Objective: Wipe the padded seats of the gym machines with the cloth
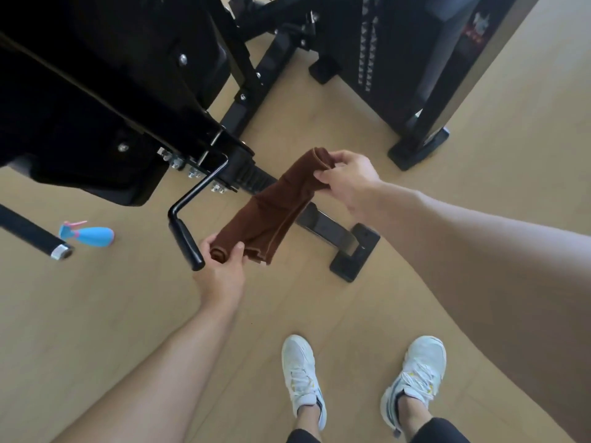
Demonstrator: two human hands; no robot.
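A brown cloth hangs stretched in the air between my two hands, folded lengthwise. My left hand pinches its lower end, close to a black handle grip. My right hand grips its upper end. A black padded seat of a gym machine fills the upper left, seen from close above; the cloth is apart from it, to its right.
A black crank handle juts from the machine near my left hand. A blue and pink spray bottle lies on the wooden floor at left. The machine's black base foot and another frame stand ahead. My white shoes are below.
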